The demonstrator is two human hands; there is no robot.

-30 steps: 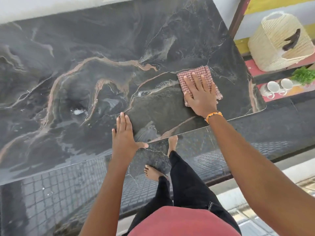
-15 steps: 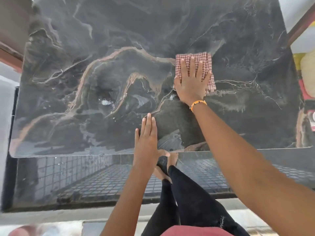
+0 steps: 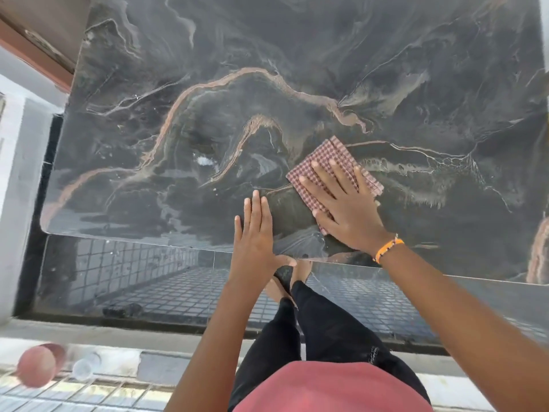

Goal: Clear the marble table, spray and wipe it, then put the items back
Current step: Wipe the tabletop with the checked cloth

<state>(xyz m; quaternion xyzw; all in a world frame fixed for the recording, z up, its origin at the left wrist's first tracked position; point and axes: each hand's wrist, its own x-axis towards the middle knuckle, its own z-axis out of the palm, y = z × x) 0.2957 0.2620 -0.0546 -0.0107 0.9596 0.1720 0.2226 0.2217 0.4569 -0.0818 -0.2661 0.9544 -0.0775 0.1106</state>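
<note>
The right hand [image 3: 341, 206] presses flat, fingers spread, on the cloth [image 3: 329, 165] near the table's [image 3: 297, 55] front edge. The left hand [image 3: 255, 233] rests flat beside it, fingers together. The cloth's near part is hidden under the palm.

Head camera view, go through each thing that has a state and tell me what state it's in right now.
marble table: bare of items, wet streaks showing.
checkered cloth: folded flat on the table, pressed under the right hand.
right hand: fingers spread, pressing the cloth.
left hand: flat, fingers straight, resting on the table near its front edge.
white spot: unwiped, left of the cloth.
</note>
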